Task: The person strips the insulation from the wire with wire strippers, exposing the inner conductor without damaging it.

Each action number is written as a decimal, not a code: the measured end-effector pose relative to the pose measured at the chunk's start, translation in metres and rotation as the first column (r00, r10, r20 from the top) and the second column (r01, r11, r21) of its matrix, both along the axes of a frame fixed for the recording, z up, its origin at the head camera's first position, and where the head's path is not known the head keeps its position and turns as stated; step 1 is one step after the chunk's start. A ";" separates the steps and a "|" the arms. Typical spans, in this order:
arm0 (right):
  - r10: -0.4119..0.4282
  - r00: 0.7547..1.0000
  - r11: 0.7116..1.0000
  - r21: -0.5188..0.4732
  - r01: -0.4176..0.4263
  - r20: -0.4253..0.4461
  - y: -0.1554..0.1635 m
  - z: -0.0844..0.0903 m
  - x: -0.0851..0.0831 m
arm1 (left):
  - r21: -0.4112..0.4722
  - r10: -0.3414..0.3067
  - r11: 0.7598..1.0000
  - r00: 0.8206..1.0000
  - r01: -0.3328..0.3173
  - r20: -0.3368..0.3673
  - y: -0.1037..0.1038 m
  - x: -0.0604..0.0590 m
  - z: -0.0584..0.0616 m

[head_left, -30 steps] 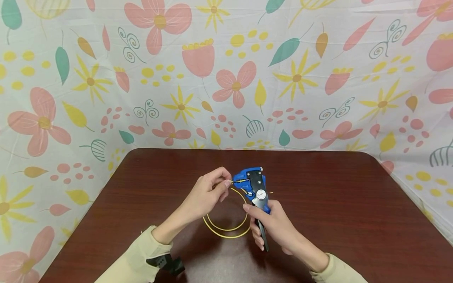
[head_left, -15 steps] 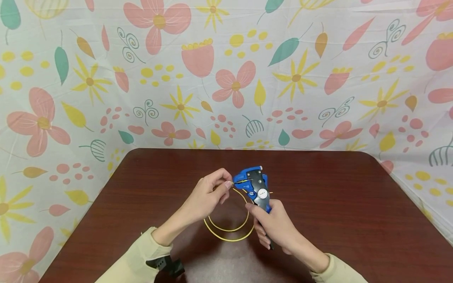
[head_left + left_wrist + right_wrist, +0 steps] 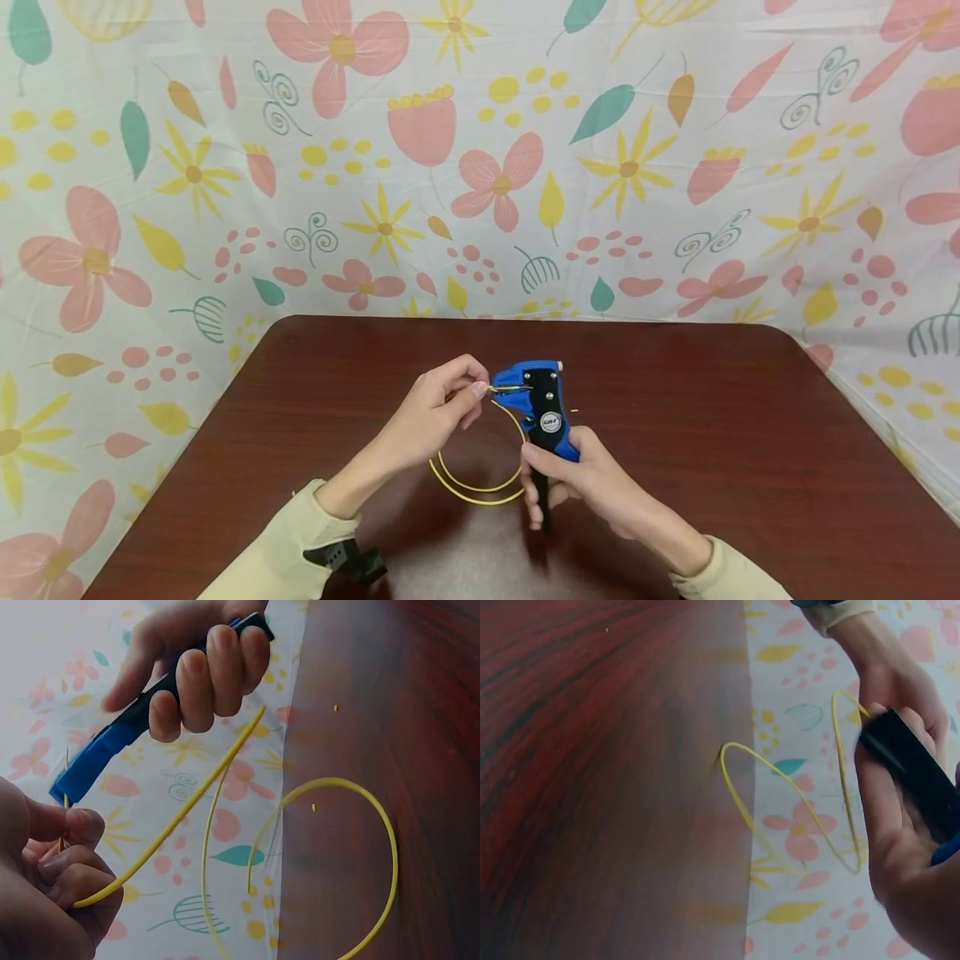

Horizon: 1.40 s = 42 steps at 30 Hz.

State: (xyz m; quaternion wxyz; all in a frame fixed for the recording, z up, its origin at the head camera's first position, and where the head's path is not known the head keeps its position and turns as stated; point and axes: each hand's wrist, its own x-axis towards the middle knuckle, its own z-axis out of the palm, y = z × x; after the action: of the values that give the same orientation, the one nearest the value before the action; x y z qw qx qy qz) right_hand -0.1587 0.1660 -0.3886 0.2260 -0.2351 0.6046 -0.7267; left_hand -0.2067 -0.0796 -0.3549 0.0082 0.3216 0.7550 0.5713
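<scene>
My left hand point(image 3: 427, 417) pinches a yellow wire point(image 3: 480, 502) between thumb and fingers, close to its end. That end lies between the blue jaws of a blue and black wire stripper point(image 3: 550, 404). Around the stripper's handles, the fingers of my right hand point(image 3: 588, 479) are curled, with the thumb along the near side. In the left wrist view, the wire point(image 3: 184, 810) runs out of the left hand and loops away, while the stripper's blue head point(image 3: 94, 761) meets the pinched end. The right wrist view shows the black handle point(image 3: 907, 761) in the right palm; the stripper's head is out of that frame.
Small yellow scraps point(image 3: 336, 709) lie on the dark red-brown table point(image 3: 712, 433), one of them point(image 3: 574, 410) just right of the stripper. Behind the table hangs a flower-printed cloth point(image 3: 480, 167). A black device point(image 3: 348, 560) is strapped at the left wrist.
The stripper first tilts slightly rightward, then comes back more upright, its handles swinging left and its printed face turning toward the head camera. My left hand stays nearly still, pinching the wire.
</scene>
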 end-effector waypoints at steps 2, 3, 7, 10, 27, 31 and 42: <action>0.076 0.997 0.995 -0.058 -0.075 0.024 0.003 -0.001 -0.001 | 0.008 -0.012 1.000 1.000 0.012 -0.005 -0.002 -0.001 -0.001; 0.102 0.994 0.992 -0.080 -0.099 0.035 0.004 -0.001 -0.002 | 0.010 -0.018 1.000 1.000 0.018 -0.011 -0.003 -0.001 -0.001; 0.159 0.986 0.979 -0.138 -0.151 0.052 0.007 -0.004 -0.004 | 0.010 -0.032 0.999 0.999 0.032 -0.021 -0.004 -0.001 -0.002; 0.172 0.983 0.974 -0.160 -0.160 0.060 0.008 -0.006 -0.005 | 0.007 -0.039 0.999 0.999 0.039 -0.028 -0.004 -0.001 -0.002; 0.039 0.999 0.999 -0.031 -0.040 -0.026 0.004 -0.005 -0.002 | 0.001 -0.006 1.000 0.998 0.006 -0.065 0.001 0.000 0.000; -0.003 0.999 1.000 0.003 0.003 -0.035 0.003 -0.005 -0.001 | -0.012 0.001 1.000 0.998 -0.002 -0.064 0.001 0.000 0.000; -0.149 0.988 0.977 0.152 0.152 -0.035 -0.003 -0.005 0.002 | -0.033 0.012 0.999 0.999 -0.013 -0.046 0.003 0.003 0.001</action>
State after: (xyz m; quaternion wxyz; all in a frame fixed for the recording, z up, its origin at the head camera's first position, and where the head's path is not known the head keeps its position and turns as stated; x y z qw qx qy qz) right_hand -0.1571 0.1633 -0.3938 0.1809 -0.1788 0.6777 -0.6899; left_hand -0.2032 -0.0768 -0.3537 -0.0073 0.3298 0.7664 0.5512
